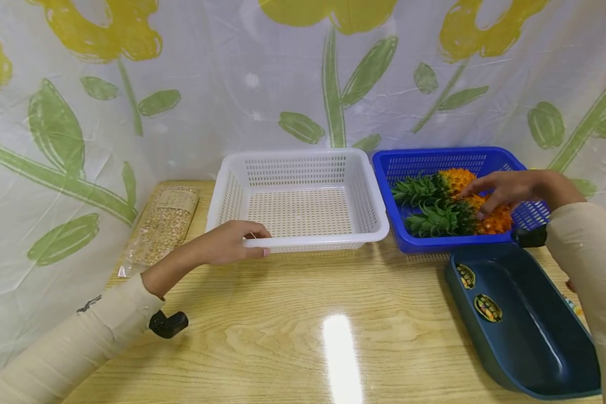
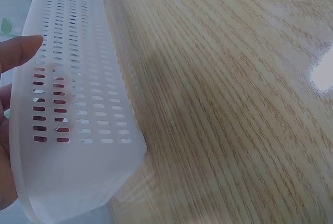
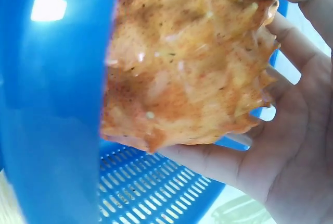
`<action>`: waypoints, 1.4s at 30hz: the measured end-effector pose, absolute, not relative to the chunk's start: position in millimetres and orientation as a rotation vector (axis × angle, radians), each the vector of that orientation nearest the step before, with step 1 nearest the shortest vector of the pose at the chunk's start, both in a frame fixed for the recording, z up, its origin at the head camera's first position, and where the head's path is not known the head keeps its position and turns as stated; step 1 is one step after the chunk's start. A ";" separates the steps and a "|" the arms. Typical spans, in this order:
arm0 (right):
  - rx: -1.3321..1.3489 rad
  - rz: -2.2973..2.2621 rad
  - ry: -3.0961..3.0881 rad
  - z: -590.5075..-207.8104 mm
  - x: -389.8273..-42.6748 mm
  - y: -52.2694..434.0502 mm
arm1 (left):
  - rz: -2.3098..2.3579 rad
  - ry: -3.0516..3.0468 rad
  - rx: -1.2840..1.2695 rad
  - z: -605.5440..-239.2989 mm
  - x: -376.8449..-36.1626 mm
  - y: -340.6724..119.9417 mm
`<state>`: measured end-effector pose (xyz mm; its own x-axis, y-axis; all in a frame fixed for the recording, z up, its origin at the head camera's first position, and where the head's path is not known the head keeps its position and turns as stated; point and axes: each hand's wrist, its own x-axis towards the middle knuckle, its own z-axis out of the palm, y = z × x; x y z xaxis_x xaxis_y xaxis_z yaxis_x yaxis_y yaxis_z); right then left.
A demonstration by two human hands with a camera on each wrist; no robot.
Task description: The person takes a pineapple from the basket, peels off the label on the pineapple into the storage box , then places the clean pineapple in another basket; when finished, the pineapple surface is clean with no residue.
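My left hand (image 1: 234, 241) grips the near rim of a white slotted plastic basket (image 1: 315, 240), its thumb outside the wall. Nothing lies in that basket. In the left wrist view the thumb (image 2: 23, 52) shows against the basket's side (image 2: 78, 177). My right hand (image 1: 517, 191) reaches into a blue slotted basket (image 1: 421, 244) and holds an orange pineapple (image 3: 182, 78), fingers and palm around its spiky body. Pineapples with green crowns lie side by side there, the near one (image 1: 495, 223) closer to me. Which one the hand holds is partly hidden.
A dark green tub (image 1: 530, 325) with round stickers stands at the front right, under the right forearm. At the left lies a clear bag of pale kernels (image 1: 169, 219). A flower-printed curtain (image 1: 202, 84) hangs behind the wooden table (image 1: 262, 331).
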<state>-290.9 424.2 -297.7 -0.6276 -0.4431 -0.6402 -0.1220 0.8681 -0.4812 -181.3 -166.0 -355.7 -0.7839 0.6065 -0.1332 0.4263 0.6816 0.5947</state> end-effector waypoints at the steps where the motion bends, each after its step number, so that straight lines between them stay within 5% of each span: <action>1: -0.399 -0.504 2.230 -298.4 -290.8 424.2 | 0.792 2.576 0.817 -355.5 -181.2 -166.1; 42: -0.448 -0.476 2.334 -303.8 -286.4 424.8 | 0.797 2.585 0.837 -358.0 -182.8 -169.5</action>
<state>-286.4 424.8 -303.8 -0.6935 -0.4414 -0.5694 -0.1831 0.8724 -0.4532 -182.8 -169.5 -358.0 -0.7815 0.6129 -0.1165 0.4410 0.6747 0.5918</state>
